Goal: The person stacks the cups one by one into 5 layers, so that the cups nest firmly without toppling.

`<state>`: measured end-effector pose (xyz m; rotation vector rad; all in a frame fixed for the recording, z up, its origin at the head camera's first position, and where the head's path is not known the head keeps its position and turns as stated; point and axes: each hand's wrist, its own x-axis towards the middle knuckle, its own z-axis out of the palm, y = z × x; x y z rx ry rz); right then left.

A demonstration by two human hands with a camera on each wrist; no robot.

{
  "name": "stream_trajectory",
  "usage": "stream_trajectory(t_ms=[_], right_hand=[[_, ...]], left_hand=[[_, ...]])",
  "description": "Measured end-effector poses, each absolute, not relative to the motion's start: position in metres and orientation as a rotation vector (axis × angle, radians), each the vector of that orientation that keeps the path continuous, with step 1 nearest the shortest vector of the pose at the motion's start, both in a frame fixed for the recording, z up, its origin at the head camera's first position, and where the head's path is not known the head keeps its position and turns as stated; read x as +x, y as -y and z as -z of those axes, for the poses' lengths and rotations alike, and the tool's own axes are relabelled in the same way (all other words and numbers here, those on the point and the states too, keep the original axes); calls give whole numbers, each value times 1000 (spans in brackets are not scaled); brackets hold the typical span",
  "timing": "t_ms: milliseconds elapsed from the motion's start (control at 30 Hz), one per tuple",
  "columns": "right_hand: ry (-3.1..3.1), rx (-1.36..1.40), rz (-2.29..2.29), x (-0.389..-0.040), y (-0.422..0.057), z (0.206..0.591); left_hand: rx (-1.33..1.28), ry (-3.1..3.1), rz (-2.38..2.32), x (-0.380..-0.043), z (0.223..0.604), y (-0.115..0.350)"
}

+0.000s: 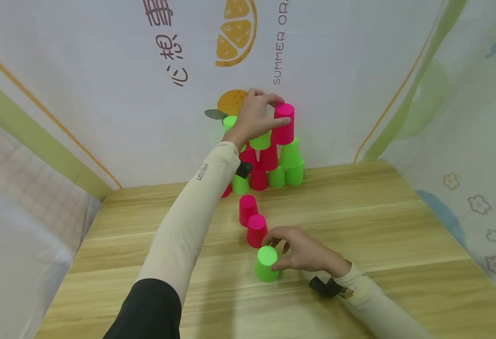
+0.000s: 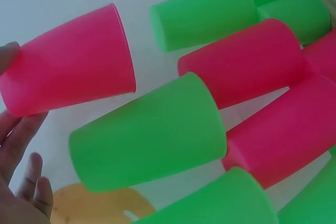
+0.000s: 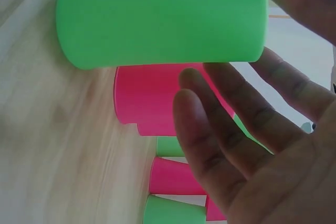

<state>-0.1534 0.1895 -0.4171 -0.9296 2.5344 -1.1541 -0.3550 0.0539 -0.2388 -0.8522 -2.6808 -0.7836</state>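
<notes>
My left hand [image 1: 258, 115] pinches an upside-down pink cup [image 1: 284, 125] between thumb and fingers, at the upper right of a stack of pink and green cups. In the left wrist view, that pink cup [image 2: 71, 61] is apart from the stacked green cup [image 2: 149, 135] beside it. Lower on the table, my right hand [image 1: 307, 249] has its thumb and index finger around an upside-down green cup [image 1: 266, 266]. The right wrist view shows this green cup [image 3: 163, 19] standing on the table, the other fingers loosely bent. My left forearm hides part of the stack.
Two pink cups stand in a line between the green cup and the stack, the nearer pink cup [image 1: 256, 231] close to my right fingertips. The wooden table [image 1: 146, 254] meets a printed white curtain [image 1: 103, 94] behind the stack, with more curtain at both sides.
</notes>
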Motion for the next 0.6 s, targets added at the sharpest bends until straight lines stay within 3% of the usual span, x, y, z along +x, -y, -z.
stream_trajectory(t_ms=[600], right_hand=[[-2552,-864,1225,-143,-175,431]], left_hand=[[-729,2740,549,-358,260,-63]])
